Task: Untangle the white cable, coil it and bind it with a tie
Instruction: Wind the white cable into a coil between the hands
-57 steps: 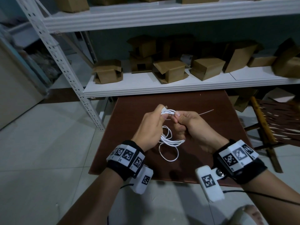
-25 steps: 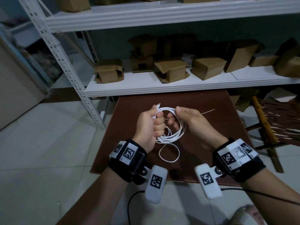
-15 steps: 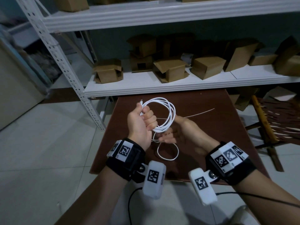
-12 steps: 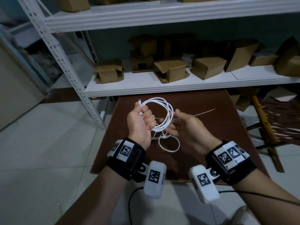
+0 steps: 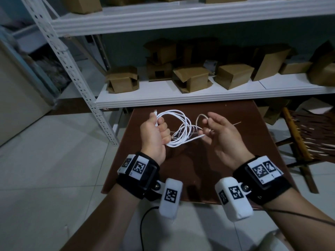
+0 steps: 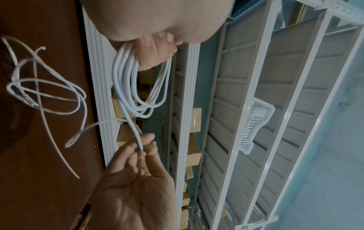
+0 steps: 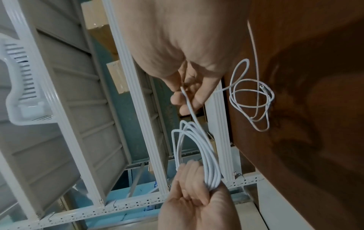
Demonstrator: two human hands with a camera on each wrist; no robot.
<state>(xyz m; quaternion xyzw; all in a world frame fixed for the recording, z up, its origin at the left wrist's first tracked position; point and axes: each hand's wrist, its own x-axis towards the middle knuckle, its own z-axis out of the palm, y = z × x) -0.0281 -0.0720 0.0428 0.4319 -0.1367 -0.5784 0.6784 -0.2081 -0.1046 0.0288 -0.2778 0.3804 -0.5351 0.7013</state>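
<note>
White round cable (image 5: 178,130): several loops gathered in left hand (image 5: 154,134), fingers curled tight around the bundle, one plug end protruding above the fist. One strand leading across to right hand (image 5: 220,136), pinched between thumb and fingertips (image 6: 146,140), remaining fingers loosely spread. Both hands held above brown wooden table (image 5: 226,174). Loose remainder of the cable hanging toward the table beyond the hands; contact with the surface not discernible. Thin white plastic tie (image 6: 57,149): one, lying flat on the table, untouched. White metal shelf (image 5: 181,98) behind the table: about ten brown cardboard boxes (image 5: 192,78) on the middle level, several with flaps open, contents not visible. Hands: two. Cables: one.
</note>
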